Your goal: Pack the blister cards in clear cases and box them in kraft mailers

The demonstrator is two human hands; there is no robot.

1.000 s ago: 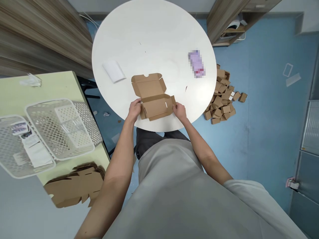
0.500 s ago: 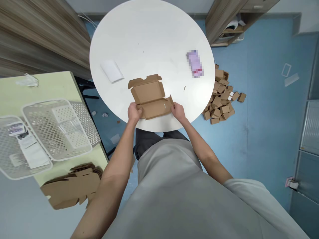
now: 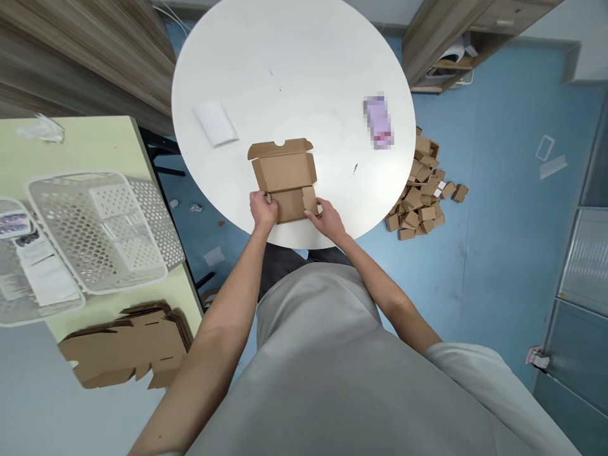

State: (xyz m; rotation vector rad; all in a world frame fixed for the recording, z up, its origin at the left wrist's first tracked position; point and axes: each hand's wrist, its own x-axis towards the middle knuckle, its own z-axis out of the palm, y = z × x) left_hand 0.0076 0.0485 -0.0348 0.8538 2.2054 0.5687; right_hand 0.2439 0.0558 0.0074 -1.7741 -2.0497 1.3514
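Note:
A brown cardboard box lies half-folded near the front edge of the round white table, its lid flap open toward the far side. My left hand grips the box's left front corner with curled fingers. My right hand presses the right side flap inward, fingers closed on the cardboard.
A white packet lies on the table's left, a blurred purple item on its right. Folded small boxes are heaped on the blue floor. On the green side table stand perforated white baskets and a stack of flat cardboard blanks.
The right side flap has been folded in over the box's front part, and my right hand moved left with it. The left hand stays at the left corner.

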